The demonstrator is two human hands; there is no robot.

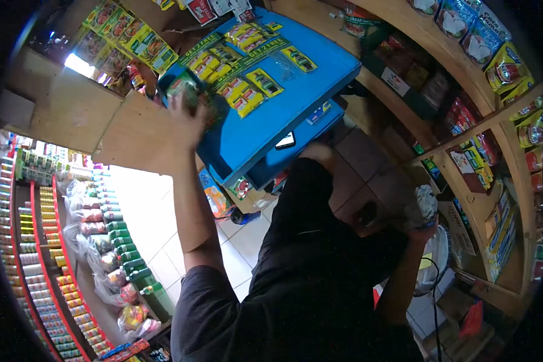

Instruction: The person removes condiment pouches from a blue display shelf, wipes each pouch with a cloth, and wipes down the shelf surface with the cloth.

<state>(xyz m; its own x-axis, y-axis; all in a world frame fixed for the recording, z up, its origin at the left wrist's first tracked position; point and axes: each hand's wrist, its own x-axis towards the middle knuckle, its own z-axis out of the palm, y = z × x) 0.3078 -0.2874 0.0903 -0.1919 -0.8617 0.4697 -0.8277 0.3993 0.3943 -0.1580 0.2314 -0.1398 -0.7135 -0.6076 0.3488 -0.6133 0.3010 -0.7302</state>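
Note:
My left hand [190,117] reaches over the left end of a blue table [314,45], its fingers closed on a green packet [186,83] whose print is blurred. Beside it, yellow sachets [241,96] lie on green strips printed "GET 2 FREE" [256,60]. A separate yellow sachet strip [298,58] rests farther right. My right hand [422,226] is low at my right side, dim and partly hidden. Crinkled silvery plastic [426,202] shows right by it; whether the fingers grip it I cannot tell.
A phone [285,140] lies on a lower blue shelf [304,136]. Wooden shelves [495,127] with hanging packets curve along the right. At left stand racks of cans [36,271] and a row of green bottles [127,256]. A dark cable [435,301] hangs at lower right.

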